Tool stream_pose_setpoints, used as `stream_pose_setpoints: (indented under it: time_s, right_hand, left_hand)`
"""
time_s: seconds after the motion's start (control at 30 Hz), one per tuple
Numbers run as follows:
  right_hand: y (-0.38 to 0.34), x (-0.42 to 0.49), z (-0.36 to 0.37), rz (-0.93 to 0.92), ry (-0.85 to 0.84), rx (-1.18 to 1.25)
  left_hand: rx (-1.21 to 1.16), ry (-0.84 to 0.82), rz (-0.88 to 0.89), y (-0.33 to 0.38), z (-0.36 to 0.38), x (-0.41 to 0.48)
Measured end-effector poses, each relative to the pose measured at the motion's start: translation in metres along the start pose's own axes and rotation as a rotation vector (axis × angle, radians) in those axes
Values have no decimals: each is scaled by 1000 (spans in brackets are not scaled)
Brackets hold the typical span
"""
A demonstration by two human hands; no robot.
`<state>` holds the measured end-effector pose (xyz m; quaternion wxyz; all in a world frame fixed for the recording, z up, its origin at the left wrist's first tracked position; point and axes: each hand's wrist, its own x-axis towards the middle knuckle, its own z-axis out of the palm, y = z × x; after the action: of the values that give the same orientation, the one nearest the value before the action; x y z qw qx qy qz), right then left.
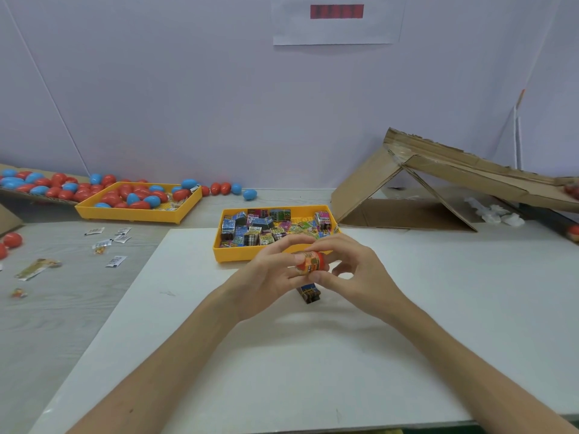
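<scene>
- While the left hand (269,270) and right hand (354,267) are hovering close together above the table (56,324), both are pinching a red egg capsule (311,261) between fingertips — likely steadying it for pressing shut.
- That red egg capsule is hanging just before the yellow tray (244,256), showing printed paper tucked at its middle.

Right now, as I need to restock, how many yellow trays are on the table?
2. The left tray sits at the back left, holding red and blue eggs. The centre tray lies mid-table, full of small printed packets. The cardboard ramp at right could hide more.
</scene>
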<state>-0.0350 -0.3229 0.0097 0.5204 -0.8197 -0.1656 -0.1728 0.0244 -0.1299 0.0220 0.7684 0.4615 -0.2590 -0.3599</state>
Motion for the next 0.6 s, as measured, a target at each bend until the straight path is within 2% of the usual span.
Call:
stream_pose_setpoints:
  time_s: [0.37,0.6]
  right_hand:
    - [-9,3,-2,153,6,366]
    - [-10,2,-4,180,-18,435]
  left_hand:
    - [-41,-8,8,3,4,-3]
    - [-66,-3,5,3,4,-3]
